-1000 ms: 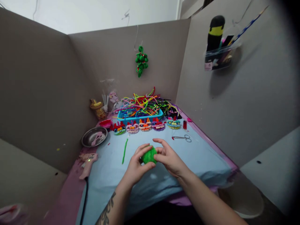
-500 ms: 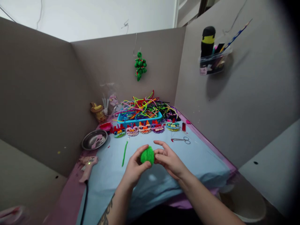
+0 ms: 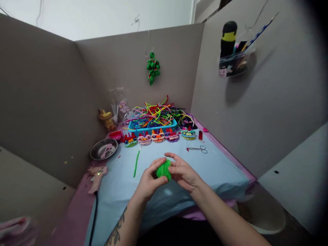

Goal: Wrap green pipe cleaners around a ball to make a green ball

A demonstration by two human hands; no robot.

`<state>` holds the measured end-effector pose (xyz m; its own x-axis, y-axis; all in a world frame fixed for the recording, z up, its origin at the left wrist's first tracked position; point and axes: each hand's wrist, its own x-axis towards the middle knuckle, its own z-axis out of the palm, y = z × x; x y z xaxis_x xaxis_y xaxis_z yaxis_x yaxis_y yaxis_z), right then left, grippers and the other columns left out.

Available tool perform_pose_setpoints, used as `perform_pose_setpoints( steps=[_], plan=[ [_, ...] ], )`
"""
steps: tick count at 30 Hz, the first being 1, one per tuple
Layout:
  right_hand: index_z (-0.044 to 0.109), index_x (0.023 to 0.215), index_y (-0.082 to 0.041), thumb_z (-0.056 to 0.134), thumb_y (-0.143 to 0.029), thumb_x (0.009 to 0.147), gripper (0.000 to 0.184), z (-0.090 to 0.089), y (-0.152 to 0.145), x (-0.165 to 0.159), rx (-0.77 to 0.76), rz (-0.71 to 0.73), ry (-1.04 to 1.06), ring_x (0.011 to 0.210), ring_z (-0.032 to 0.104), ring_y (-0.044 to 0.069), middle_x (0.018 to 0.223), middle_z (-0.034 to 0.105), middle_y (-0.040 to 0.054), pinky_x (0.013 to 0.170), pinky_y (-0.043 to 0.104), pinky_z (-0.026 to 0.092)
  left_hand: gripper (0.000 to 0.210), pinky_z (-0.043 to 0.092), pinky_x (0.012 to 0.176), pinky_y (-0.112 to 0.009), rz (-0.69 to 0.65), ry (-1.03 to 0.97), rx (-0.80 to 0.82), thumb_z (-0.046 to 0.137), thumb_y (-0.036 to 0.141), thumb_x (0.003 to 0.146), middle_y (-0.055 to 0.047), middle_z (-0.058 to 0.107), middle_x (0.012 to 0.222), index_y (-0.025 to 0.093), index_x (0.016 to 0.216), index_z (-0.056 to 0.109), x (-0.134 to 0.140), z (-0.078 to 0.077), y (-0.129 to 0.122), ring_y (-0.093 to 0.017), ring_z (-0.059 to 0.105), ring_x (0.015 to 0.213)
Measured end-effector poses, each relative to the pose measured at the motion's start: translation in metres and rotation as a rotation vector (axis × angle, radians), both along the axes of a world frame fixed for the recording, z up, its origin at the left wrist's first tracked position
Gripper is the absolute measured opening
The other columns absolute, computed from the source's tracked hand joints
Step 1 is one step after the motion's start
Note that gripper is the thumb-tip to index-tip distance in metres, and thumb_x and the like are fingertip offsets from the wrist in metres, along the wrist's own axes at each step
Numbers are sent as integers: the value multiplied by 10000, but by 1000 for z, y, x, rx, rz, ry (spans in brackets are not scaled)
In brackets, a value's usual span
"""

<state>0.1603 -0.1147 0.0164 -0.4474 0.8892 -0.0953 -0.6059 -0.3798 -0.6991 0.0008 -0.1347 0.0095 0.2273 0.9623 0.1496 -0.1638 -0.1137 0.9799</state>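
Between my hands, above the near part of the blue cloth, is a rounded bright green fuzzy piece (image 3: 163,170) that looks wound from pipe cleaner. My left hand (image 3: 150,181) grips its left side, fingers on top and thumb below. My right hand (image 3: 183,173) closes on its right edge with the thumb and some fingers, while one finger stretches out above; the exact contact is partly hidden. A single green pipe cleaner (image 3: 136,164) lies on the cloth left of my hands. Small scissors (image 3: 198,149) rest on the cloth beyond my right hand.
Several colourful pipe-cleaner animal heads (image 3: 158,136) stand in a row before a blue basket (image 3: 153,129) heaped with pipe cleaners. At the left are a metal bowl (image 3: 104,149) and a pink glue gun (image 3: 97,179) with a black cord. Grey panels enclose the table.
The green piece has turned and tilted in my left hand and shifted slightly right. My right fingers have come closer against its right edge. The whole view has shifted a little.
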Motion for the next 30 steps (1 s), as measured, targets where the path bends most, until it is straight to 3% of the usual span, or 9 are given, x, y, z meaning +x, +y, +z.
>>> perform_pose_setpoints(
  steps=[3,7,12,16,20,28,30],
  plan=[
    [512,1054,-207,844,-139,512,639,0,1,0,-21,5,23,615,615,136,723,650,-25,597,249,457,593,395,988,-408,-9,-3,-23,831,328,582,-104,530,1315,241,1144,661,1,-2,0,-323,495,1187],
    [535,1016,-216,818,-234,603,501,2,-2,-1,13,-77,6,632,595,123,722,638,-26,600,240,444,634,451,888,-352,67,-150,-139,817,359,608,-103,613,1207,234,1194,613,6,-5,1,-281,566,1080],
    [603,768,-154,812,-353,607,331,-6,-5,-5,64,-151,-185,492,454,62,590,554,-45,469,189,314,673,481,736,-281,161,-262,-213,807,393,622,-109,625,1169,225,1228,567,11,-6,5,-225,611,941],
    [584,636,-140,786,-431,617,355,-9,-2,-6,113,-127,-280,422,360,45,490,492,-55,440,201,226,658,476,766,-277,174,-234,-215,815,357,616,-106,640,1143,207,1212,580,15,-6,8,-210,609,933],
    [580,610,-141,761,-421,642,335,-9,0,-5,169,-149,-331,420,344,48,481,479,-56,446,210,219,647,471,776,-271,217,-192,-223,814,329,609,-84,667,1074,198,1202,591,20,-4,8,-185,612,880],
    [557,586,-162,688,-324,707,241,-19,-3,-10,326,-434,-418,457,356,69,495,445,-65,463,219,266,606,459,766,-252,241,-158,-203,802,296,627,-66,659,1051,193,1190,601,26,-2,6,-165,581,870],
    [553,590,-165,684,-343,712,253,-17,-4,-11,311,-444,-415,438,347,67,474,434,-69,448,218,255,605,458,773,-252,212,-172,-199,790,312,649,-70,646,1080,202,1209,589,23,0,5,-168,574,894]
  ],
)
